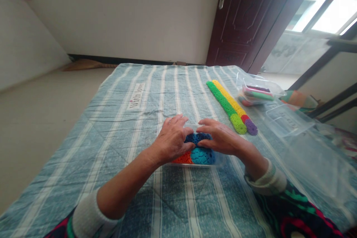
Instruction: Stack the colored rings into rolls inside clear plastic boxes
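A clear plastic box [220, 161] sits on the bed in front of me, holding textured strips. Along its near side lies a strip with an orange part [182, 158] and a light blue part [203, 156]. Behind it is a dark blue textured strip [197, 138]. My left hand [174, 135] reaches over the box's left side, its thumb and fingers around the dark blue strip. From the right, my right hand [219, 136] grips the same strip between thumb and fingers. Both hands hide much of the strip and the box's far rim.
Green [223, 100] and yellow [230, 98] textured strips lie side by side to the right. Beyond them stands a clear box [260, 89] with colourful pieces, near a clear plastic lid or tray [290, 119]. A striped cover [117, 134] spreads over the bed.
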The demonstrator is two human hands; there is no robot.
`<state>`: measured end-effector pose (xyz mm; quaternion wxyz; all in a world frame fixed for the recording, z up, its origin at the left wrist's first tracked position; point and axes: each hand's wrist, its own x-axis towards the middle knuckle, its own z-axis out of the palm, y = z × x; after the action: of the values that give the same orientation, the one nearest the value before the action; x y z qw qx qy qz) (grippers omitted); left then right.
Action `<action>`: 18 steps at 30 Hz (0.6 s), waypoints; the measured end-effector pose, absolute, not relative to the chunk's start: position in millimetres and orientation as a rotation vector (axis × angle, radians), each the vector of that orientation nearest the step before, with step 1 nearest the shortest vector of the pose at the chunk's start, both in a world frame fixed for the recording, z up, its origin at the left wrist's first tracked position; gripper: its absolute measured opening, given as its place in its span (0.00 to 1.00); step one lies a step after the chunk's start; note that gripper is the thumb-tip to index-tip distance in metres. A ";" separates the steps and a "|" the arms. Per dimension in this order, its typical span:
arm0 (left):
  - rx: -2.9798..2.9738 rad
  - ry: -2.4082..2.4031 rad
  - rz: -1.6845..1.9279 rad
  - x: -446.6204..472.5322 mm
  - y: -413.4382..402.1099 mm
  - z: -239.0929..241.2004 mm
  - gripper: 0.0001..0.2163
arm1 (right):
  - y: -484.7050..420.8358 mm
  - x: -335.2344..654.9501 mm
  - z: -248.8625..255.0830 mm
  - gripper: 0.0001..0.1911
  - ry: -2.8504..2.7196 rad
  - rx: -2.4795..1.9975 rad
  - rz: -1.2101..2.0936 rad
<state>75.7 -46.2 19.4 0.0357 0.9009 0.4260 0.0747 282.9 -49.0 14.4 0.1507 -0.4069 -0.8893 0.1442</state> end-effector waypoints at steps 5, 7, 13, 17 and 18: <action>2.794 1.327 0.223 79.4 -47.0 22.7 0.13 | -51.9 287.7 14.1 0.08 -2.539 -1.196 0.382; 2.792 1.336 0.205 80.6 -47.3 23.9 0.12 | -51.9 287.6 13.2 0.08 -2.544 -1.203 0.389; 2.778 1.323 0.193 80.6 -47.0 24.8 0.11 | -48.0 287.3 10.5 0.10 -2.493 -1.192 0.468; 2.782 1.320 0.179 80.1 -46.7 23.2 0.12 | -47.0 296.5 10.3 0.13 -2.387 -1.188 0.503; 2.780 1.316 0.180 80.1 -46.6 22.9 0.12 | -47.5 299.9 10.7 0.14 -2.362 -1.184 0.515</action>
<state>80.1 -46.6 22.9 0.0301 0.9019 0.4269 0.0583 299.9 -47.5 10.7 0.2228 -0.4287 -0.8555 0.1865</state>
